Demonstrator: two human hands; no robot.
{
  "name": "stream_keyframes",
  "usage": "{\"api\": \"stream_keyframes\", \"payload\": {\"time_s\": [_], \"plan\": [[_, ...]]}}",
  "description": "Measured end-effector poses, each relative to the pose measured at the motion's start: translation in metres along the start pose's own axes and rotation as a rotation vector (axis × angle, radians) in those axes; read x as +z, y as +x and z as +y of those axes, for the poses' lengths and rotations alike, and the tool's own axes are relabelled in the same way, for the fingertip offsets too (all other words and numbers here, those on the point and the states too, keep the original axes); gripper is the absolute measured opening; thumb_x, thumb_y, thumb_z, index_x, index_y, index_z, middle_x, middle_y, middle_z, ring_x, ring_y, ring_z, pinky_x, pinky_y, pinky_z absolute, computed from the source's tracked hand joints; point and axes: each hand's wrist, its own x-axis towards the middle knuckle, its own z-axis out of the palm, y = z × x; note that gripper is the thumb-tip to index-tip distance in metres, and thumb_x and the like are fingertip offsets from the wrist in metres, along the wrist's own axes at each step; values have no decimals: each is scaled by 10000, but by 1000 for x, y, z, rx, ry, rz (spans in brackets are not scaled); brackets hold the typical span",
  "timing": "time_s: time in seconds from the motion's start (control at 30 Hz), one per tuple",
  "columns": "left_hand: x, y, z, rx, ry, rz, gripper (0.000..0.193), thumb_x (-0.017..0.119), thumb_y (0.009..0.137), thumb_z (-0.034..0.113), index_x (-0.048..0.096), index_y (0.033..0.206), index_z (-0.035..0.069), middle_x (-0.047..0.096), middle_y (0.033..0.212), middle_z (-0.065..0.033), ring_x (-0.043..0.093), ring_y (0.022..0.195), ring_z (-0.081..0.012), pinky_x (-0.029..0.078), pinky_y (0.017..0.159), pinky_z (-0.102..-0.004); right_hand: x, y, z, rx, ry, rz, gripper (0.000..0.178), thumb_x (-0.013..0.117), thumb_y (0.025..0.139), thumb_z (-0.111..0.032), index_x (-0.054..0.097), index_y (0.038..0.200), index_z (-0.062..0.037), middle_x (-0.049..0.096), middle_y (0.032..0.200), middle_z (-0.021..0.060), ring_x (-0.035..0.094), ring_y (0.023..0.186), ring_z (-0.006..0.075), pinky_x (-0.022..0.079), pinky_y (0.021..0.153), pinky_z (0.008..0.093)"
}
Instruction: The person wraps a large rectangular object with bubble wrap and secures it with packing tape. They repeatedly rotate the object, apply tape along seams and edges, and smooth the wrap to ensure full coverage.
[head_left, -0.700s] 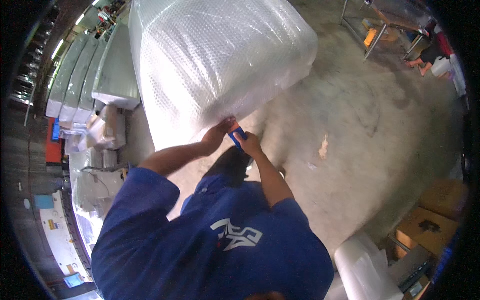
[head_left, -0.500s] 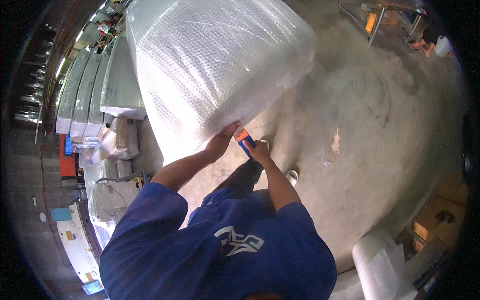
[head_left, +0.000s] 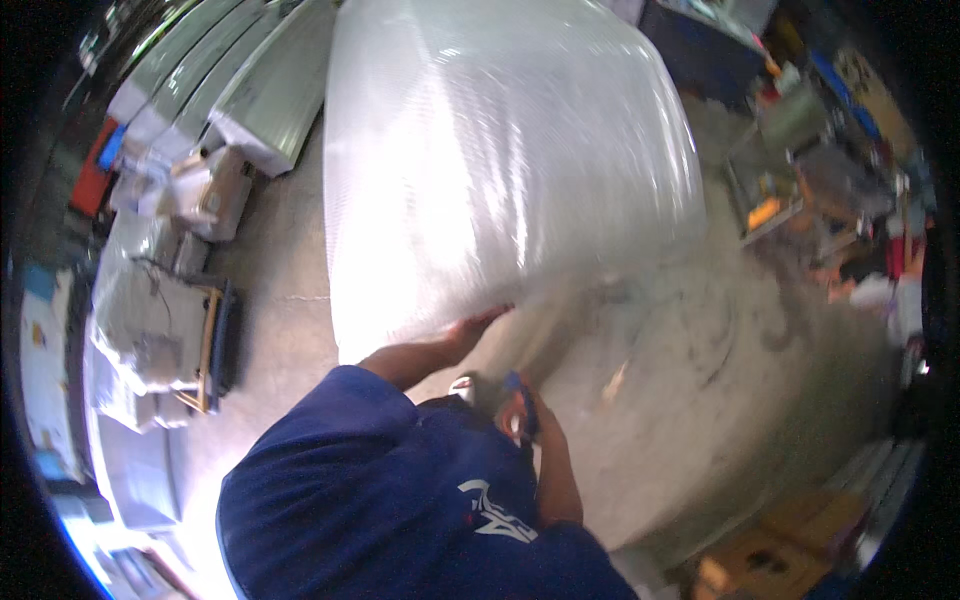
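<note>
A large bulky piece wrapped in clear bubble wrap (head_left: 500, 170) fills the top middle of the view. Against its near lower edge lies my left hand (head_left: 475, 330). That hand is smeared by motion, and its fingertips are partly hidden at the wrap, so I cannot see whether they grip it. Lower and to the right, close to my body, my right hand (head_left: 528, 412) is closed around a blue-and-orange hand tool (head_left: 514, 382). The tool is blurred and its exact kind cannot be made out. It is apart from the wrap.
Several wrapped panels (head_left: 190, 80) lean at the upper left, near cardboard boxes (head_left: 212, 190) and a cart (head_left: 205, 350) with plastic-covered goods. Cluttered racks (head_left: 790, 190) stand at the right. Brown cartons (head_left: 765, 560) lie at the lower right. Concrete floor (head_left: 660, 400) runs between.
The view has turned, so the wrapped piece appears farther right. My right hand with the tool has dropped away from the wrap toward my body. My left hand stays at the wrap's edge.
</note>
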Motion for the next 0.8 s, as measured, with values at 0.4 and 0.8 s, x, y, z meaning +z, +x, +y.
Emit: {"api": "stream_keyframes", "payload": {"time_s": [0.4, 0.8], "plan": [[-24, -43, 53, -333, -61, -206, 831, 637, 916, 451, 361, 1549, -11, 257, 1650, -235, 265, 1526, -382, 249, 1248, -450, 111, -176, -320, -786, -672, 23, 400, 739, 899, -258, 632, 1169, 19, 662, 980, 47, 633, 887, 165, 528, 828, 357], [-70, -91, 141, -348, -1559, 949, 890, 435, 999, 675, 417, 1499, -61, 484, 1507, -254, 483, 1391, -360, 374, 1153, -505, 458, -39, -620, -1828, -1663, 73, 465, 693, 963, -372, 620, 1215, 12, 708, 1070, 248, 687, 983, 437, 539, 829, 476]]}}
